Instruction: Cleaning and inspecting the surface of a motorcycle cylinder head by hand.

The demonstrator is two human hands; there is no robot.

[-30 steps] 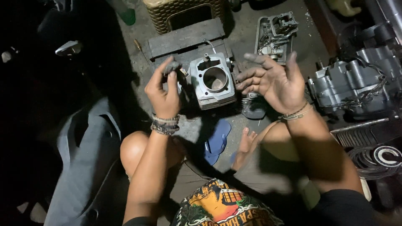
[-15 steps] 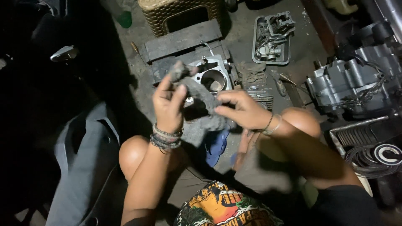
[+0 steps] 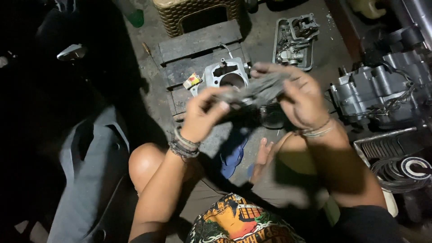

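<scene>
Dim workshop floor, hands (image 3: 252, 105) stretching grey rag (image 3: 258, 90) above engine cylinder (image 3: 226, 76)

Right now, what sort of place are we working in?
Most likely a motorcycle repair spot on a concrete floor: an engine cylinder block on wooden planks, an engine at the right, both hands on a grey rag.

- A small packet (image 3: 192, 81), roughly rectangular, in yellow, red and white, lies on the dark wooden board (image 3: 198, 42), just up and left of the left hand (image 3: 200, 118), beside the grey metal cylinder block (image 3: 227, 77).
- A round white emblem on black (image 3: 414, 167), ring-shaped, sits on a dark coiled part at the lower right, well apart from the right hand (image 3: 303, 101) and below it.
</scene>
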